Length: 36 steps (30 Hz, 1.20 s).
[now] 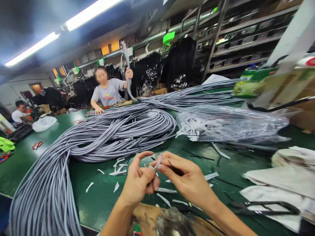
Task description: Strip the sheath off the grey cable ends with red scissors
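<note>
My left hand (140, 179) and my right hand (185, 174) meet above the near side of the green table. Between their fingertips is a small pale, whitish-lilac strip (158, 163), and both hands are closed on it. Its exact kind is too small to make out. A thin dark piece (170, 163) shows by my right fingers; whether it is held is unclear. Beneath and around my hands lie torn white scraps (119, 170). Just beyond them, a large looped bundle of grey cables (123, 136) spreads across the table and hangs over its left front edge.
A clear plastic bag (233, 123) of white strips lies to the right, near white cloth gloves (283, 177) and black-handled scissors (268, 208). Red-handled scissors (36, 145) lie left. Across the table, a person (109, 88) holds up cable ends. A green container (254, 82) stands far right.
</note>
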### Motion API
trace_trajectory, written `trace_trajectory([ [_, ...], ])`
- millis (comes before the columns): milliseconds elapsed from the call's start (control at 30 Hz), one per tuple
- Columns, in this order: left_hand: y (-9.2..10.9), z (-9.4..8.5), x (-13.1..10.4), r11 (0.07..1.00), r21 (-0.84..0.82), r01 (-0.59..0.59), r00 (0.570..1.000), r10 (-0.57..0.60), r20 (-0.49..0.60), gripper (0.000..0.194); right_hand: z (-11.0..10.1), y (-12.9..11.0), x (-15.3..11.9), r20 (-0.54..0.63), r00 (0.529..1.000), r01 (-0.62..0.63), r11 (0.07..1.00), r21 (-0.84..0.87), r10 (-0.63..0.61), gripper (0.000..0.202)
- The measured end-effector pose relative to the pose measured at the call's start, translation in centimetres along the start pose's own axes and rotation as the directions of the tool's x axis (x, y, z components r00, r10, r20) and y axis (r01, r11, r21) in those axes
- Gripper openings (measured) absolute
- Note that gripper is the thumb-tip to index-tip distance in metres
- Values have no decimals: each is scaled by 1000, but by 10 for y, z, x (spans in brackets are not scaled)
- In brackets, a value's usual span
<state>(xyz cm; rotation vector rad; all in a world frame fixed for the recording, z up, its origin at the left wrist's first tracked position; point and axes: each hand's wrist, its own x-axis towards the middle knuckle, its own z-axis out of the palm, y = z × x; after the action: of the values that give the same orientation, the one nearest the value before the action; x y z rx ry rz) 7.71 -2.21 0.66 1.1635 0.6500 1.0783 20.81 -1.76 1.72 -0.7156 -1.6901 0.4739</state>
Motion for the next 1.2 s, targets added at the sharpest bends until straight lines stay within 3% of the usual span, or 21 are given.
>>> trace_trajectory([
  [100, -1, 3, -1, 997, 78, -30, 989, 41, -145, 54, 0, 0, -2, -74, 992, 91, 984, -153, -103, 18],
  [233, -3, 6, -1, 974, 220, -60, 925, 138, -355, 45, 0, -1, -7, -167, 968, 132, 943, -307, -189, 11],
  [367, -5, 6, -2, 936, 350, -35, 930, 159, -333, 30, -2, 0, -10, -200, 943, 175, 906, -385, -267, 11],
  [533, -4, 13, -4, 757, 643, -114, 921, 323, -218, 17, -4, -1, -9, -177, 947, 174, 890, -421, -268, 14],
  [600, -4, 16, -3, 790, 606, -97, 947, 260, -188, 24, -6, -4, -6, -192, 963, 98, 909, -404, -189, 18],
  [700, -4, 18, 2, 912, 409, 16, 997, 17, -77, 47, -9, -9, -3, -192, 981, -30, 948, -318, -34, 24],
  [767, -3, 19, 5, 950, 281, 133, 989, -145, 19, 56, -9, -11, -3, -181, 983, -82, 963, -256, 36, 25],
  [833, -2, 19, 7, 958, 187, 219, 972, -230, 43, 58, -7, -11, -5, -198, 978, -114, 965, -235, 67, 22],
  [1000, -2, 24, 9, 985, 16, 170, 971, -164, -174, 50, -3, -6, -9, -295, 950, -194, 933, -302, 102, 20],
  [1100, -3, 26, 10, 984, -64, 165, 932, -177, -316, 49, -3, -3, -7, -241, 946, -277, 931, -240, 219, 25],
  [1200, -3, 25, 12, 979, -100, 180, 905, -205, -373, 51, -2, -2, -4, -153, 934, -345, 929, -134, 324, 29],
])
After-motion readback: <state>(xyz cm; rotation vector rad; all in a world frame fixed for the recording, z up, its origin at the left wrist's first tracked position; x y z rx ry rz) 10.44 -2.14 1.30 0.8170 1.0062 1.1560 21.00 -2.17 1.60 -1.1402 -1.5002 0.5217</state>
